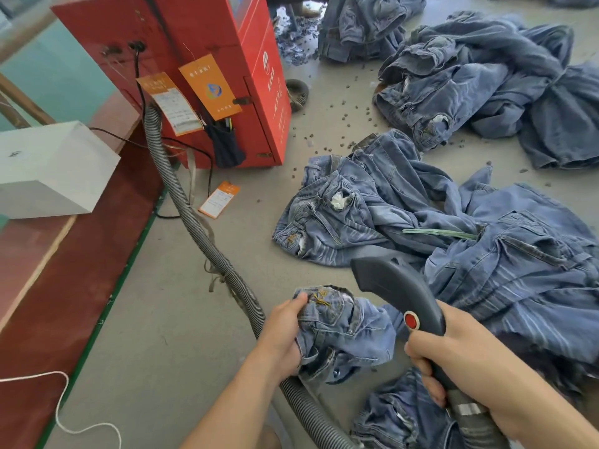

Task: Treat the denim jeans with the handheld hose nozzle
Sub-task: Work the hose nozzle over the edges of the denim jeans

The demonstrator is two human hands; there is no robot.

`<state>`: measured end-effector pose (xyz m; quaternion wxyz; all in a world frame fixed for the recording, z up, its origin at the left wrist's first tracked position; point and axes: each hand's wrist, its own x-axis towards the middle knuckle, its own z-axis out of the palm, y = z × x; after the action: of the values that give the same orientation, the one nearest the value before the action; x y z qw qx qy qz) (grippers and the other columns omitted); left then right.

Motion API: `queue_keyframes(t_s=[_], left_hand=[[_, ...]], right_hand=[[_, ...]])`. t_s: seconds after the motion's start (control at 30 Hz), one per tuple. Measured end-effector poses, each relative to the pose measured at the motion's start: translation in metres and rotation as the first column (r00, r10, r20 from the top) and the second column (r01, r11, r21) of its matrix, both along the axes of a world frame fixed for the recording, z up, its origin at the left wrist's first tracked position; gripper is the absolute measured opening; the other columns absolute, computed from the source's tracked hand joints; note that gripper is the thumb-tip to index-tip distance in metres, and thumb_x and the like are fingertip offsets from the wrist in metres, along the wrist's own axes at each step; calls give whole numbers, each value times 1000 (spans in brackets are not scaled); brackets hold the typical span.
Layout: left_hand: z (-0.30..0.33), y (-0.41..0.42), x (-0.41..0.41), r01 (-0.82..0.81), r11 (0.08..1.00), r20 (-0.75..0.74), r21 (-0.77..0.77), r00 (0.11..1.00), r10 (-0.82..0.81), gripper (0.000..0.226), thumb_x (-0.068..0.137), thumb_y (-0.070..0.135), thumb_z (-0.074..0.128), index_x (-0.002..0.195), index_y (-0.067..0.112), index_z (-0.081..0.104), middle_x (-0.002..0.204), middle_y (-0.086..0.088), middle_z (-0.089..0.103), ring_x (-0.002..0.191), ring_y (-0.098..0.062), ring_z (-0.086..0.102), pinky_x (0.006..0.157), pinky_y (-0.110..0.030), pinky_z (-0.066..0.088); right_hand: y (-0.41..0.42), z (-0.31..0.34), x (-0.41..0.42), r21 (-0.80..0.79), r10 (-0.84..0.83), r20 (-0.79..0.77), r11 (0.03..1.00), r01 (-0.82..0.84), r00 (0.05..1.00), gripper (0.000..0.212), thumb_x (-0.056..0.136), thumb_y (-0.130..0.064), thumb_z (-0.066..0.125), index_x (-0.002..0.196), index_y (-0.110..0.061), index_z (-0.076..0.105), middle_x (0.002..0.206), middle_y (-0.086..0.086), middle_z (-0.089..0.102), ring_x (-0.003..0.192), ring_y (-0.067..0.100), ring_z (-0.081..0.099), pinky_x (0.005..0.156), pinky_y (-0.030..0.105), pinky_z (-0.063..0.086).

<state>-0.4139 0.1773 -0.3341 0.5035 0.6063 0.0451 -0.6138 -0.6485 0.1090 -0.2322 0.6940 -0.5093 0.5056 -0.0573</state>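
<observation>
My left hand [283, 335] grips a bunched part of a pair of blue denim jeans [343, 332], lifted off the floor at the lower centre. My right hand [453, 348] holds the handle of a dark grey hose nozzle [395, 286] with a red button [411, 320]. The nozzle's mouth points up and left, just above and to the right of the held denim. A grey corrugated hose [194, 228] runs from the nozzle's rear, under my left arm, up to a red machine [207, 53].
More jeans lie spread on the grey floor [181, 319] at right [405, 202], with heaps further back [486, 82]. Small dark scraps dot the floor. A white box [52, 170] sits on a dark red bench at left. An orange tag [219, 199] lies by the machine.
</observation>
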Motion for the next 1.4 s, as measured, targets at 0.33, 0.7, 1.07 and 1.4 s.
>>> queue_keyframes(t_s=[0.33, 0.7, 1.07, 1.4], left_hand=[[1, -11, -11, -50, 992, 113, -120, 992, 64, 38, 112, 24, 38, 125, 0, 65, 115, -23, 74, 111, -39, 71, 104, -59, 51], [-4, -8, -14, 49, 984, 90, -172, 995, -33, 29, 111, 9, 39, 126, 5, 63, 121, -24, 72, 116, -43, 68, 103, -65, 50], [0, -1, -13, 63, 967, 94, -247, 995, -41, 28, 104, -5, 47, 128, -1, 60, 126, -29, 68, 121, -48, 62, 106, -63, 48], [0, 12, -2, 91, 931, -121, -353, 982, -142, 47, 96, -9, 50, 143, -5, 49, 141, -35, 55, 132, -53, 51, 114, -68, 37]], right_hand=[[21, -28, 29, -264, 135, -344, 936, -234, 929, 15, 88, -26, 63, 90, -20, 49, 60, 2, 60, 39, 16, 54, 47, 29, 42], [22, -25, 25, -280, 148, -317, 929, -242, 937, 12, 82, -20, 62, 87, -19, 51, 44, -5, 54, 34, 13, 51, 40, 26, 38], [23, -14, 19, -271, 135, -242, 941, -200, 961, 11, 81, -17, 62, 85, -21, 52, 50, -3, 54, 40, 17, 53, 44, 26, 38], [5, -8, 8, -249, 55, -197, 963, -104, 979, 11, 87, -14, 61, 88, -15, 50, 50, 8, 55, 37, 24, 50, 43, 29, 38]])
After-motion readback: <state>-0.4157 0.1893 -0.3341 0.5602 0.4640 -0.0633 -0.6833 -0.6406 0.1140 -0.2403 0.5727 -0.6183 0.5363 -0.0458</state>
